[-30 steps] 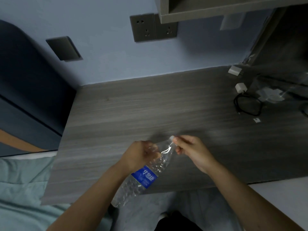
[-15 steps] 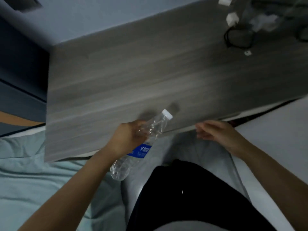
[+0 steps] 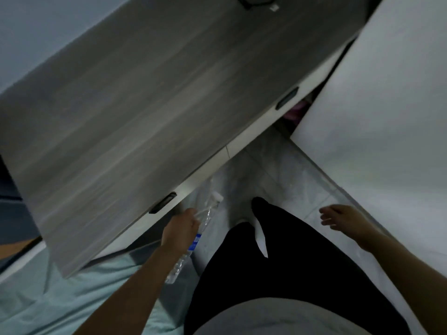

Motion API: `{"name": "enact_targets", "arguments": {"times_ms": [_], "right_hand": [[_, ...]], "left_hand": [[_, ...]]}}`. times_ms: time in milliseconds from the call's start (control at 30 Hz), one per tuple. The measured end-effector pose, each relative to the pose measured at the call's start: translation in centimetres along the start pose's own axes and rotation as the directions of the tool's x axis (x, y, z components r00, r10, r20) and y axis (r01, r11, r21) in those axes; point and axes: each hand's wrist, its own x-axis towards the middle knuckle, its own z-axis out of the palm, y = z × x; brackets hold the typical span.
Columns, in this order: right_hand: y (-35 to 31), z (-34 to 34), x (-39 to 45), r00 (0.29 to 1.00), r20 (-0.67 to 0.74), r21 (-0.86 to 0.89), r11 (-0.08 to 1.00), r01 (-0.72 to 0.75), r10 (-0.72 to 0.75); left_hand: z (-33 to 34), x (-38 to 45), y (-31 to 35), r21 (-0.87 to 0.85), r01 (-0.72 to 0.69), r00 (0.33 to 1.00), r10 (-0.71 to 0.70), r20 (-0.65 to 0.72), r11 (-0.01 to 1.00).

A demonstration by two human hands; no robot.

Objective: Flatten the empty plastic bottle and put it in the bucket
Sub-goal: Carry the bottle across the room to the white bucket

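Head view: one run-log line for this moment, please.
left hand: grips bottle, cap on | right hand: open, empty | bottle: off desk, above floor | bucket: not visible

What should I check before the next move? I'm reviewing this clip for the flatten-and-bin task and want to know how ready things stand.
1. Clear plastic bottle with blue label held: ok, the left hand grips its upper half.
2. White screw cap: on the neck; not ok if air must escape while squashing.
3. Bottle flattened: not ok, its body looks round.
4. Right hand free to help: ok, open and empty, apart from the bottle.
5. Bucket located: cannot tell, none is in view.
6. Clear of the grey wood-grain desk: ok, the bottle is below its front edge, over the pale tiled floor.
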Motion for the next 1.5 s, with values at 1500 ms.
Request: {"name": "enact_targets", "arguments": {"times_ms": [1500], "right_hand": [[49.8, 11.7, -28.5, 0.461, 0.155, 0.927, -0.29, 0.239, 0.874]], "left_hand": [[36.2, -18.0, 45.5, 0.359, -0.928, 0.26, 0.517, 0.816, -0.1]]}}
